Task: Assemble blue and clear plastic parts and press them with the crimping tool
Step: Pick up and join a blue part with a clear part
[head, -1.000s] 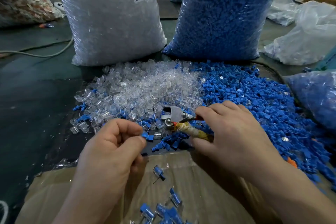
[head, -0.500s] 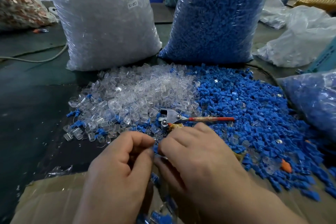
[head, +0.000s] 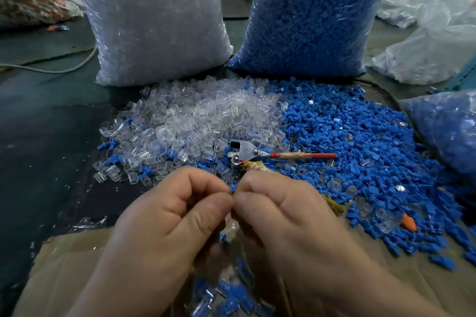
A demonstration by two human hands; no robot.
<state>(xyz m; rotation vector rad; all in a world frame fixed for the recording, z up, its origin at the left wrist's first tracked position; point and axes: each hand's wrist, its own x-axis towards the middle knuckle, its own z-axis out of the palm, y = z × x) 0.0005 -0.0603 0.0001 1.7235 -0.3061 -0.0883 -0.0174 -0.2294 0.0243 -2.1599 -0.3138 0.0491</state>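
My left hand (head: 164,216) and my right hand (head: 283,213) meet fingertip to fingertip above the cardboard. Between them they pinch a small blue part (head: 234,186) and a clear part (head: 230,225), mostly hidden by the fingers. The crimping tool (head: 247,153) lies just beyond my hands with its metal jaw to the left and its red handle (head: 304,156) pointing right. A heap of loose clear parts (head: 195,116) lies behind it on the left. Loose blue parts (head: 360,141) spread out on the right.
A large bag of clear parts (head: 152,20) and a large bag of blue parts (head: 309,15) stand at the back. A smaller blue bag (head: 448,131) is at the right. Finished blue-and-clear pieces (head: 231,293) lie on the cardboard (head: 72,265) below my hands. An orange piece (head: 409,221) sits right.
My right hand let go of the crimping tool and moved left and nearer to meet my left hand. The tool now lies among the parts. Both hands now pinch the small parts together.
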